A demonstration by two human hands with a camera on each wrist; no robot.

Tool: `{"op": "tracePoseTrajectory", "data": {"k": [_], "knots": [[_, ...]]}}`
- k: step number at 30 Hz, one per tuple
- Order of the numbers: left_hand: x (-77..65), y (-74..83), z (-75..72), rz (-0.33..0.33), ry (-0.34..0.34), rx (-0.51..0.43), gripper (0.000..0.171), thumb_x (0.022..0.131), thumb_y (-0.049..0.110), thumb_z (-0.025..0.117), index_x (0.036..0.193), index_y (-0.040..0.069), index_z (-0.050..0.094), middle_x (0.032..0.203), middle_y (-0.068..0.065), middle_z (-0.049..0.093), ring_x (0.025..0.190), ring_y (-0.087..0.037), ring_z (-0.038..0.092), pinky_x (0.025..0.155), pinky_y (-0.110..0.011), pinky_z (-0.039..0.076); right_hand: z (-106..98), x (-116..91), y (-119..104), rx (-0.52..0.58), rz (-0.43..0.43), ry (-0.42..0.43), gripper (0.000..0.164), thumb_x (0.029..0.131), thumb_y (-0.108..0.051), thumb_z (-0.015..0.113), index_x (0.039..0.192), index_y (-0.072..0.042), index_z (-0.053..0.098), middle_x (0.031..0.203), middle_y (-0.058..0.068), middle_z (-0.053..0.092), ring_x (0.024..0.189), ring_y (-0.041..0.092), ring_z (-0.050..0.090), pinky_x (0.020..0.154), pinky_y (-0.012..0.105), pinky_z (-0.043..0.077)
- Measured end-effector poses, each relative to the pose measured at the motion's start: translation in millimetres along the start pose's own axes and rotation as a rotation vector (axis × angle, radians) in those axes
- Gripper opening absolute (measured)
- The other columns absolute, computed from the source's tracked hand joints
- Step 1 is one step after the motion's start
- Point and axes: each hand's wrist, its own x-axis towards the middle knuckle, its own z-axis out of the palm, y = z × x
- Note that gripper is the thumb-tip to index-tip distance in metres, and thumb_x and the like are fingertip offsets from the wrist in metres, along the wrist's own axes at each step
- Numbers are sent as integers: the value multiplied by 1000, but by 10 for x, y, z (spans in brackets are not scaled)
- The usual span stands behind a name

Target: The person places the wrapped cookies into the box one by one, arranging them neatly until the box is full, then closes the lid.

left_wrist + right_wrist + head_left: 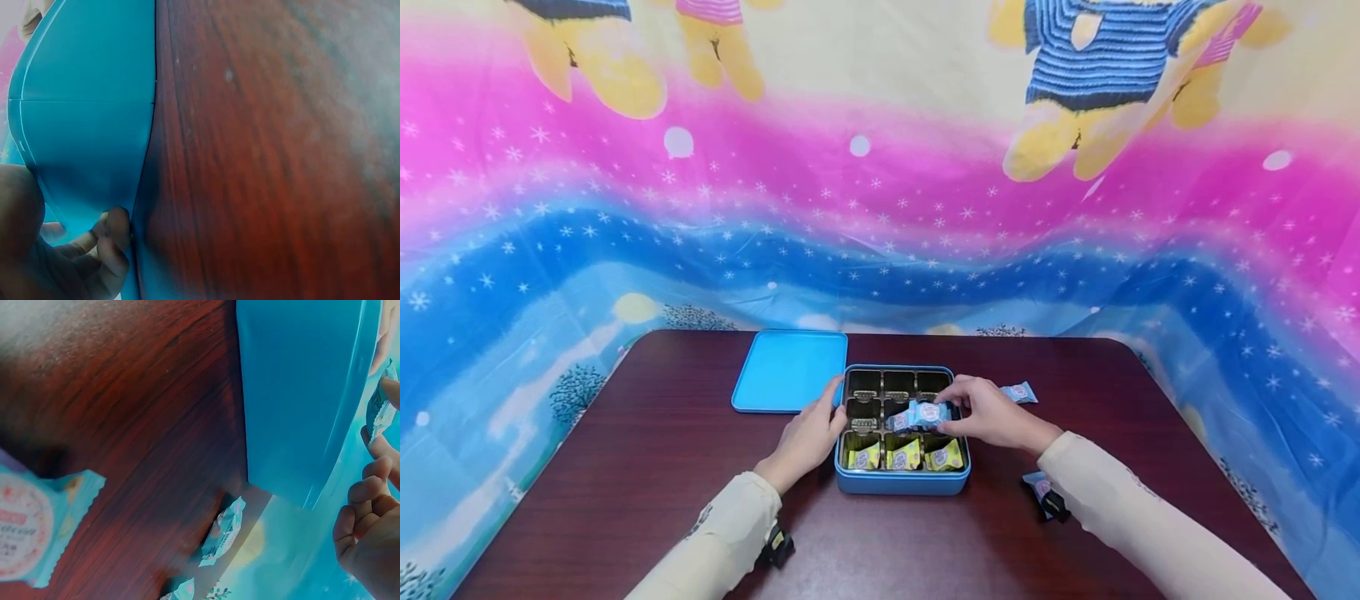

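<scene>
A blue tin box (902, 482) with a gold divided insert stands on the table. Yellow-wrapped candies (903, 456) sit in its front row of compartments. My right hand (992, 414) pinches a blue-wrapped candy (930, 413) between thumb and fingers over the middle row; the right wrist view shows this candy (380, 409) near the tin's rim. Just left of it, another blue-wrapped candy (900, 420) appears at the middle compartment. My left hand (801, 442) rests against the tin's left side, its fingers (112, 250) touching the outer wall in the left wrist view.
The blue lid (790, 371) lies at the tin's back left. Blue-wrapped candies lie on the right, one behind my right hand (1019, 392) and another near my sleeve (1037, 483). A patterned cloth (880, 208) hangs behind the dark wooden table (647, 467).
</scene>
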Motion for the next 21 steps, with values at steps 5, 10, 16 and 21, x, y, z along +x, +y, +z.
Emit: {"op": "tracePoseTrajectory", "data": {"k": [5,10,16,21], "knots": [[-3,-5,3,4,6,-3,60,102,27,47,160,22,31,71,-3,48,54,-17,39,49,-33,32,22,39,-37,-20,11,-6,33,88,-28,79,117,-14,74,93,14,57,76,14,42,66,28,39],[-2,-5,4,2,5,2,60,103,27,47,160,23,30,72,-3,50,54,-17,39,49,-33,32,30,88,-97,-15,9,-16,34,87,-28,79,118,-14,74,93,13,56,76,14,40,67,29,36],[-6,0,-2,2,0,-2,60,103,27,46,160,22,30,70,-3,48,54,-17,40,49,-33,32,58,140,-146,-24,16,-33,35,87,-28,78,119,-14,74,92,7,56,76,14,41,65,28,35],[-10,0,-7,-2,-1,0,60,103,27,46,160,22,30,71,-3,50,55,-18,41,49,-33,33,94,180,-173,-43,23,-45,36,88,-29,78,120,-14,74,92,6,56,78,15,42,67,29,35]]}}
